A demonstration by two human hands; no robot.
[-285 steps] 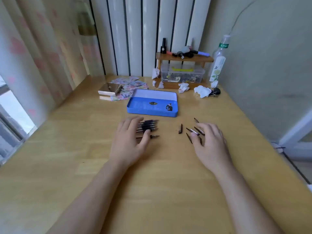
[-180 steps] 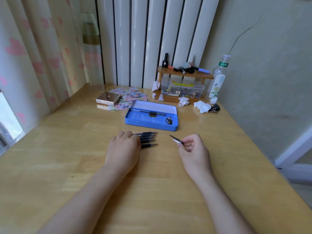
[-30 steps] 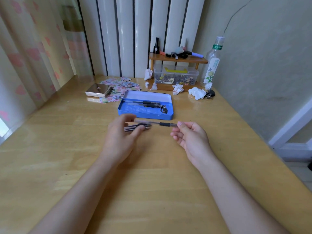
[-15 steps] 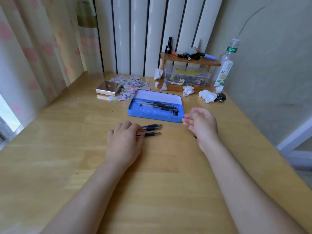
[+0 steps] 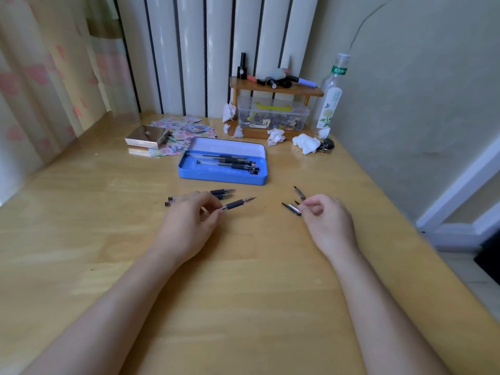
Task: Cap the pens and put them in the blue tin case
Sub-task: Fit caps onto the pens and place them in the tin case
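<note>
The open blue tin case [image 5: 221, 177] lies mid-table with capped black pens [image 5: 230, 162] inside. My left hand [image 5: 186, 226] pinches an uncapped pen [image 5: 238, 203], tip pointing right. Two more uncapped pens [image 5: 223, 193] lie on the table just beyond it, partly hidden by my fingers. My right hand [image 5: 328, 223] has its fingertips curled at the loose caps; one cap [image 5: 292, 209] lies by the fingertips, another cap [image 5: 299, 192] sits a little farther off. Whether the fingers grip a cap is hidden.
Behind the case stand a wooden shelf [image 5: 276, 89] with small bottles, a clear plastic box [image 5: 272, 116], a plastic bottle [image 5: 331, 96], crumpled tissues [image 5: 305, 142], a metal box [image 5: 147, 135] and printed papers [image 5: 186, 128]. The table's right edge [image 5: 405, 220] drops to the floor.
My left hand has picked one pen off the table. My right hand has drawn back from the case to the loose caps on the right.
</note>
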